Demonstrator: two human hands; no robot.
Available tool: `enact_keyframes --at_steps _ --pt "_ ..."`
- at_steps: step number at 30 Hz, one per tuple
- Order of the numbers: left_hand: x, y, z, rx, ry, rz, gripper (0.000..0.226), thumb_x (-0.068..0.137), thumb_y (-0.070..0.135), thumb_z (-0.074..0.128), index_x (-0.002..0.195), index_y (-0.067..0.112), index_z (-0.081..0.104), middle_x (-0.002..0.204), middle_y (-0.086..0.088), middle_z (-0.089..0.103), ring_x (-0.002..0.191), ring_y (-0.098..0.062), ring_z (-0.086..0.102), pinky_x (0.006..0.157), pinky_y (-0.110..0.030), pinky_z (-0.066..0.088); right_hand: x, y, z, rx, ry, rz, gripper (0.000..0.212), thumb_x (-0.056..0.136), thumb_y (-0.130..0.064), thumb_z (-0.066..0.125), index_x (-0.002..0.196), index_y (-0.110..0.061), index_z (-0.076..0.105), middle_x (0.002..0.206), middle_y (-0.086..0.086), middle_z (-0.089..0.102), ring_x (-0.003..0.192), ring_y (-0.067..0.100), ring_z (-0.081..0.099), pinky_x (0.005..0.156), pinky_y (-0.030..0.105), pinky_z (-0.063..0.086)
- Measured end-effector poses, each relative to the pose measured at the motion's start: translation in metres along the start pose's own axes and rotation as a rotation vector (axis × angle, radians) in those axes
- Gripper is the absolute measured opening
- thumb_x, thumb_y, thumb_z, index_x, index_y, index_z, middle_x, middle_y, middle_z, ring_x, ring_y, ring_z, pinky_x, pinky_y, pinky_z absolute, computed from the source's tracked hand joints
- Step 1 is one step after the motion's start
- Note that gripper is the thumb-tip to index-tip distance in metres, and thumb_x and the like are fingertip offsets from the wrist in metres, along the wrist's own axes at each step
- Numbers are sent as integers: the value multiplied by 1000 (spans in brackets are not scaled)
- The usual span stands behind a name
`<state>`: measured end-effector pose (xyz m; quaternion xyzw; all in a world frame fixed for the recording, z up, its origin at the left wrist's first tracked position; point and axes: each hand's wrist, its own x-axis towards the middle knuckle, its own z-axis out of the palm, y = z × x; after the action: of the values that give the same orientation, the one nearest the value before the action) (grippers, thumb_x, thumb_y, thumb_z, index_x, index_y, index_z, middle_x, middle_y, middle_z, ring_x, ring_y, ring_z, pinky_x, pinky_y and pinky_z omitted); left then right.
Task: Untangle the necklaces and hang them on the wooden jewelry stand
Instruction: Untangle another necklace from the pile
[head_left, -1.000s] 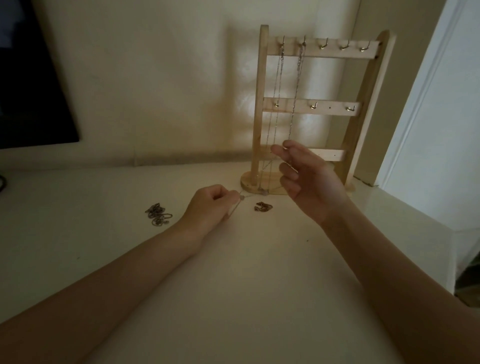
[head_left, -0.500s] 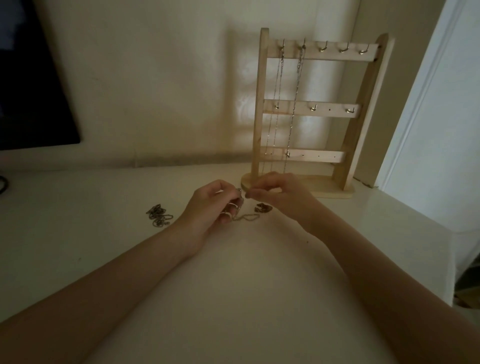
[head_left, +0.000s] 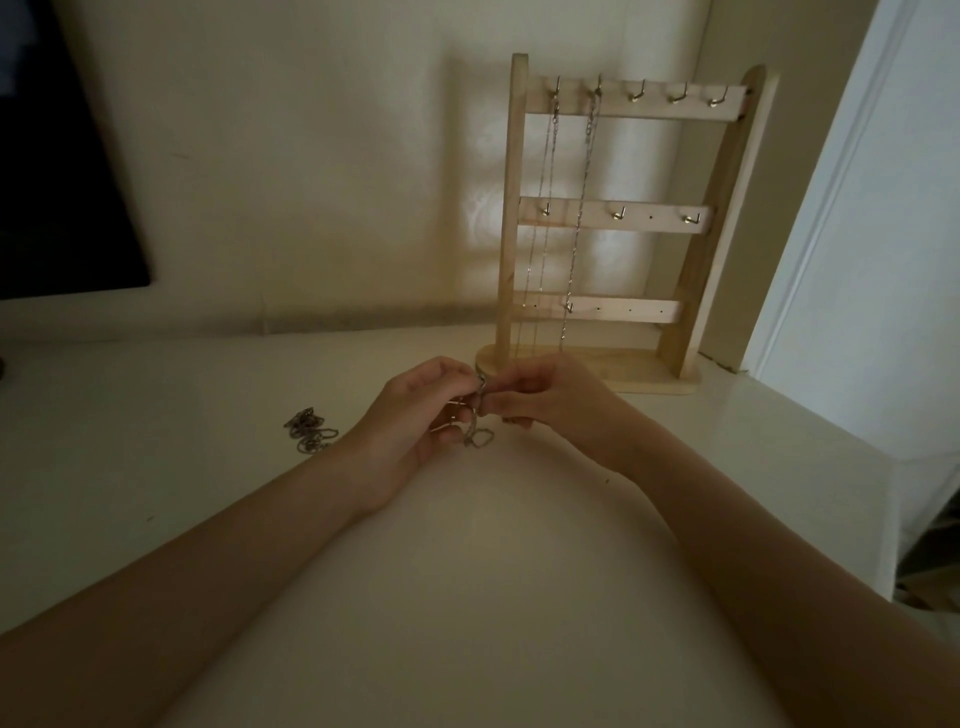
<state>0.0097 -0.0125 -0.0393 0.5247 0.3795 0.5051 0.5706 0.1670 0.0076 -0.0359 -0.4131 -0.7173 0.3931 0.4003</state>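
Silver chain (head_left: 475, 434) pinched between our hands.
Our left hand (head_left: 415, 415) and right hand (head_left: 545, 402) both pinch it above the table (head_left: 467, 597), near the wooden stand (head_left: 696, 218).

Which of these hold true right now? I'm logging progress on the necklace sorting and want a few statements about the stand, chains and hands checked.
1. Two chains hang from the top bar of the wooden jewelry stand. True: the first hanging chain and the second hanging chain use its two leftmost hooks.
2. All five top hooks are taken. False: three are bare.
3. Both hands pinch one tangled chain. True: the left hand and the right hand meet over it.
4. The loose chain pile lies on the stand's base. False: it lies on the table, beyond the left hand.
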Motion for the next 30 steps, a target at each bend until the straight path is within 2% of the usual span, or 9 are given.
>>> enact_keyframes --at_steps 4,7,10,15,19,21,24,26,30 --pt "1 -2 1 -14 26 -5 17 88 8 56 72 16 58 66 2 61 62 -8 55 51 -16 43 -1 -2 0 75 -9 2 5 77 2 68 76 1 63 71 14 53 61 19 44 56 23 37" --pt "0 -4 -1 -17 17 9 12 86 8 58 76 14 59 72 -4 64 68 -14 57 51 -17 47 -2 -4 0 127 -28 14 3 78 5 64 78 2 62 71 13 53 60 15 45 54 20 37" --pt "0 -5 -1 27 3 32 11 84 4 61 78 14 59 79 -7 65 70 -12 59 53 -16 47 -2 -5 -3 169 -49 27 12 81 8 58 74 -2 58 64 2 50 58 10 44 52 17 38" --pt "1 -3 -2 40 -9 44 15 80 5 66 85 15 56 72 2 66 66 -5 58 55 -17 44 -3 -6 -6 278 -123 95 17 85 5 55 71 -4 57 66 1 48 60 8 43 59 21 35" --pt "1 -1 -1 -42 -19 22 20 81 4 65 85 17 50 69 4 63 66 -6 55 55 -16 46 -4 -7 -7 375 -141 169 15 86 1 55 72 -5 58 64 2 53 59 8 47 59 19 40" --pt "1 0 2 -53 6 10 19 82 3 64 84 16 50 63 3 59 64 -8 53 54 -17 46 -4 -8 -8 374 -179 203 15 87 -1 55 73 -5 59 62 1 55 56 7 49 55 16 41" --pt "0 -2 7 72 50 22 16 84 3 60 85 14 48 53 5 59 57 -11 52 58 -22 46 -4 -6 -7 299 -211 243 17 87 -4 57 70 -7 59 61 -1 56 56 6 49 56 16 40" --pt "-1 -3 7 122 60 31 16 84 5 61 88 14 48 58 3 60 55 -12 53 64 -26 46 -4 -6 -8 285 -210 259 17 86 -5 58 70 -7 60 61 -1 56 56 6 48 57 18 40" --pt "-2 6 4 180 -30 86 16 85 7 61 89 14 47 72 -2 64 57 -9 58 66 -22 51 -6 -11 -14 383 -252 291 12 87 -3 54 76 -4 59 61 -1 57 54 6 48 50 15 41"
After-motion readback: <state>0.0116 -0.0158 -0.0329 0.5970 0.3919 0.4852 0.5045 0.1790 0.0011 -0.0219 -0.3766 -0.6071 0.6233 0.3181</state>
